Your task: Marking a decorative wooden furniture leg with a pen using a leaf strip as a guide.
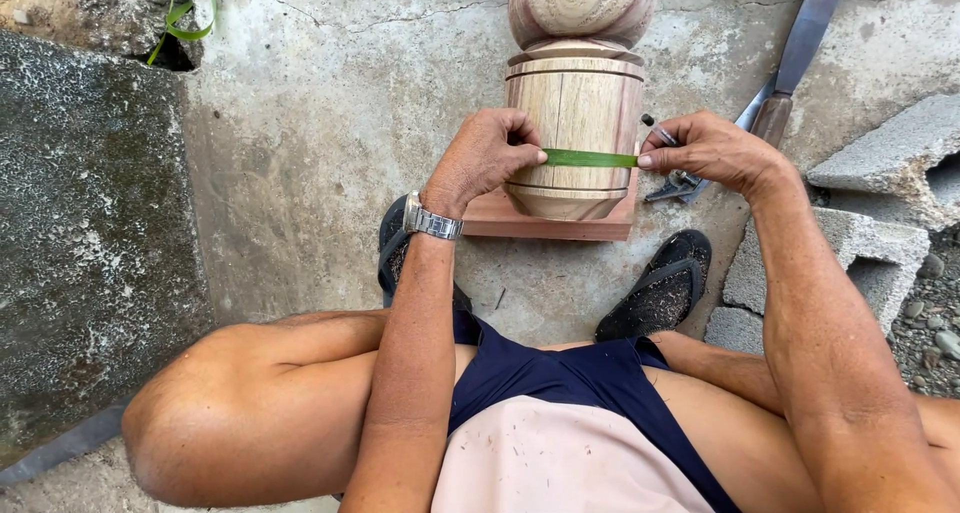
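**Green strip stretched across a turned wooden post**

Nearest the camera are the person's bare knees and dark blue shorts point(580, 373), with both forearms reaching out toward the wooden post point(575, 123). Just short of the post's base, two black sandals point(660, 293) rest on the concrete floor point(330, 153), one at each side of the base.

The left hand point(485, 158), with a metal wristwatch point(432, 220) on its wrist, sits against the left side of the post. Its fingers are curled together and the thumb presses one end of a narrow green strip point(590, 159) onto the wood. The right hand point(710, 151) is at the right side of the post, fingers pinched together on the other end of the strip; a thin dark pen-like tool point(660, 131) also sticks out of this hand. The strip lies flat and level across the front of the post's cylindrical section, between two turned grooves.

The post stands upright on a square reddish base point(560, 223), with a rounded bulb above. To the right of the post lie grey concrete blocks point(880, 173). Beyond the right hand, a long metal blade with a wooden handle point(790, 63) leans against the floor's far part. Far to the left of the post, a green leaf point(185, 18) curls out of a crack.
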